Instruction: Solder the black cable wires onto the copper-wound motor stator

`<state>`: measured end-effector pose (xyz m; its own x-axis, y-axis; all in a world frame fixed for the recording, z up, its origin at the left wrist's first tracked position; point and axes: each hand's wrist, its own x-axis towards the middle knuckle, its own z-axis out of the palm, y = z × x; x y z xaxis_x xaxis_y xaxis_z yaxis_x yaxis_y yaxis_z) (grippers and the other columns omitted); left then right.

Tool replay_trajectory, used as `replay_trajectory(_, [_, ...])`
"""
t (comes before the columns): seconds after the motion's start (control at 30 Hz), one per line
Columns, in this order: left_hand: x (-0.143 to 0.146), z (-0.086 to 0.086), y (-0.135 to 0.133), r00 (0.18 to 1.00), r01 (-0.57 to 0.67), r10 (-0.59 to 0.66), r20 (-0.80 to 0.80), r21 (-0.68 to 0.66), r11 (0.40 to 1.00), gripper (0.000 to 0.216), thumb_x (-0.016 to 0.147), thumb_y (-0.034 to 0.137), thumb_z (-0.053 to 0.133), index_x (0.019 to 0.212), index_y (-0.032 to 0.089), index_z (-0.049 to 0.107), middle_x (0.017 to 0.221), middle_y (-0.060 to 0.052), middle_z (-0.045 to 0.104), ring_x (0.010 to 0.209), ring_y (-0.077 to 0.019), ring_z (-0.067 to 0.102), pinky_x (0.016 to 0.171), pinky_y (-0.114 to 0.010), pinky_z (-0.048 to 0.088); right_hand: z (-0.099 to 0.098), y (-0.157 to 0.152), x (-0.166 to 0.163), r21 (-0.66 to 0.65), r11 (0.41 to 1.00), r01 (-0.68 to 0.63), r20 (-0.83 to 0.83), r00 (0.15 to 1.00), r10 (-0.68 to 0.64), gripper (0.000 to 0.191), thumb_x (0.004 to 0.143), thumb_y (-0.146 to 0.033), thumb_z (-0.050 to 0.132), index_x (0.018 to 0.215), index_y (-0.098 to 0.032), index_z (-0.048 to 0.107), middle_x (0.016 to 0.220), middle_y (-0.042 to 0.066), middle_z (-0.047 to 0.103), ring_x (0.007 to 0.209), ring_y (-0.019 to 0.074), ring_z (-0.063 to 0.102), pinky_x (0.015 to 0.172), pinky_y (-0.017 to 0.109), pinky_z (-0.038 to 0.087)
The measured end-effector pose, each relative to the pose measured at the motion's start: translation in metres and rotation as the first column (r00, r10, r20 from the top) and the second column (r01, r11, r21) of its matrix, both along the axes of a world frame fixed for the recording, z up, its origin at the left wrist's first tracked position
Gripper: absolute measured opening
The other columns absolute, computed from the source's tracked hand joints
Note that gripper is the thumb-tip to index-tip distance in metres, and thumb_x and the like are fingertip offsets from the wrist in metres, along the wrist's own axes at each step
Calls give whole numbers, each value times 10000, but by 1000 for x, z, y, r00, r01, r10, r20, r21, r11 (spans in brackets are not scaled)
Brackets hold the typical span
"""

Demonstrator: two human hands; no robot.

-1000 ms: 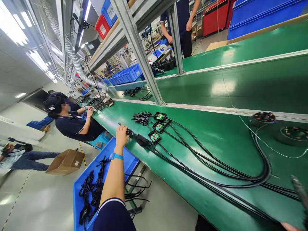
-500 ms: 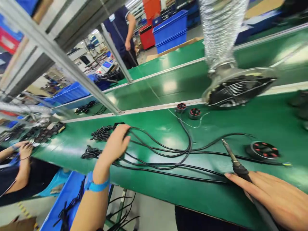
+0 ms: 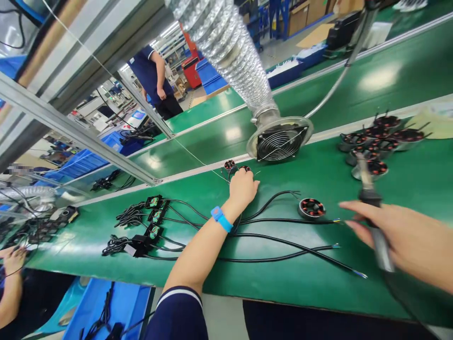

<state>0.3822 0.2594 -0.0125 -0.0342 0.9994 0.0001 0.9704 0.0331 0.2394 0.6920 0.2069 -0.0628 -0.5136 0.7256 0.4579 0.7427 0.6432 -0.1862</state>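
Observation:
My left hand (image 3: pixel 242 187), with a blue wristband, reaches across the green bench (image 3: pixel 293 278) and rests on a small round coil part (image 3: pixel 244 168) beside a second one (image 3: pixel 230 165), near the far rail. My right hand (image 3: pixel 403 238) holds a soldering iron (image 3: pixel 371 208) upright at the right, tip pointing up. A round coil part (image 3: pixel 311 208) lies between my hands. Long black cables (image 3: pixel 276 245) run across the bench to small green circuit boards (image 3: pixel 154 217) at the left.
A fume-extractor fan (image 3: pixel 279 140) on a silver flexible duct (image 3: pixel 226 42) stands behind my left hand. Several coil parts (image 3: pixel 378 137) are grouped at the far right. A blue bin (image 3: pixel 116 307) sits below the bench. A co-worker's hand (image 3: pixel 14 259) is at the left; another person (image 3: pixel 154 80) stands beyond.
My left hand left the cables near the circuit boards and moved right and forward onto the small coil parts. My right hand raised the soldering iron upright. The view swung to the right.

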Motion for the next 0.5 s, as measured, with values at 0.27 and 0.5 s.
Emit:
replay_trajectory(0.27, [18,-2,-18,959,-22,1,282,69,997,234,1015,173,391,941,178,612,941,-48,706,915,-156,667,869,-286,520,1,26,-40,-72,984,-165,-97,983,158,437,1033,-466,387,1273,-158,581,1074,136,744,700,258,729,579,367,582])
replay_trajectory(0.5, [46,-7,-32,917,187,-158,367,-45,981,202,941,198,568,1099,183,694,1187,-65,746,1114,-200,678,997,-301,511,-17,29,-42,-155,975,-162,-299,948,110,432,1021,-483,412,1318,-193,534,1038,108,741,813,255,744,684,361,611])
